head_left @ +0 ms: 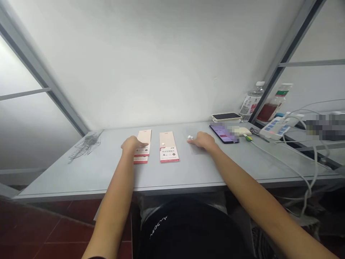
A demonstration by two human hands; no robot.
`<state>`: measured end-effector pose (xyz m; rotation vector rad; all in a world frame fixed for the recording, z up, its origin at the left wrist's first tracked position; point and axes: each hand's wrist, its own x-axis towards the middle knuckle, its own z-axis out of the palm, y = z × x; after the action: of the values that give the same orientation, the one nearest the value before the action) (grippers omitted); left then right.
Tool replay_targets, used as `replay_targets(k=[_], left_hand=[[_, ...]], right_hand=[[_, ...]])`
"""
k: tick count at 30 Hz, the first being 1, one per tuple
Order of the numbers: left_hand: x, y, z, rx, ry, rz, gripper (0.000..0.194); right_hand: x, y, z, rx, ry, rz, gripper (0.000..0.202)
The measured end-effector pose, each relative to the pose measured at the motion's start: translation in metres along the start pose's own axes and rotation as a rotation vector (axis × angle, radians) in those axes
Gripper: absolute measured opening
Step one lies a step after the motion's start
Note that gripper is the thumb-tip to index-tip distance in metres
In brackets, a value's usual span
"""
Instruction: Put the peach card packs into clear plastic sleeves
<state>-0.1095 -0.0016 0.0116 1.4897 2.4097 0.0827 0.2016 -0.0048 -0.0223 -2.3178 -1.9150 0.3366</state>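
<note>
Resting over the two overlapped packets (145, 135), the left hand (131, 144) has its thumb reaching across the upper one; how far its other fingers are spread, and whether they pinch the card, I cannot tell. Just right of that grip, apart from it, the middle packet (169, 155) lies flat with a white bit (163, 144) on its face. Farther right, the right hand (205, 139) is at the white pieces (190, 137), fingertips drawn together beside them; whether they are pinched or only touched is unclear. A clear sleeve (198, 151) seems to lie beneath that hand, its outline faint. Beyond the right hand, farther right, is a phone (225, 133).

The packets look light, thin and fairly stiff, likely smooth enough to slide on the table (107, 176); a long edge between thumb and fingers should suit them, without bending the card. The white pieces look tiny and light, apt to roll or scatter, so a gentle fingertip pinch at their sides seems best. The sleeve is probably limp and slippery, better taken by a corner.
</note>
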Motion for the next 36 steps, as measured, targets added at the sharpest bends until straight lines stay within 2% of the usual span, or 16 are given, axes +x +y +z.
replay_targets(k=[3,7,9,13,16,19,26,33,36], left_hand=[[-0.002,-0.002,-0.001,-0.037,0.003,0.012,0.06],[0.0,-0.005,-0.003,-0.06,0.006,0.013,0.061],[0.002,-0.006,-0.004,-0.09,0.019,-0.006,0.061],[0.006,-0.008,-0.004,-0.206,0.09,-0.049,0.061],[0.007,-0.01,-0.004,-0.278,0.102,-0.018,0.049],[0.007,-0.011,-0.005,-0.337,0.146,0.006,0.045],[0.005,-0.012,-0.009,-0.384,0.159,0.06,0.041],[0.004,-0.014,-0.009,-0.437,0.184,0.107,0.042],[0.001,-0.013,-0.01,-0.524,0.178,0.137,0.045]], right_hand=[[-0.001,-0.001,0.001,0.015,0.018,0.007,0.052],[-0.003,-0.001,0.001,-0.006,0.148,0.055,0.076],[-0.003,0.0,0.0,-0.011,0.16,0.076,0.081],[0.001,0.005,-0.003,0.01,0.103,0.076,0.073],[0.004,0.01,-0.006,0.055,0.034,0.062,0.063],[0.005,0.013,-0.008,0.118,0.008,0.075,0.059],[0.0,0.012,-0.01,0.106,0.148,0.051,0.048],[-0.003,0.008,-0.008,0.014,0.272,0.029,0.062],[-0.004,0.005,-0.006,-0.005,0.319,0.03,0.063]])
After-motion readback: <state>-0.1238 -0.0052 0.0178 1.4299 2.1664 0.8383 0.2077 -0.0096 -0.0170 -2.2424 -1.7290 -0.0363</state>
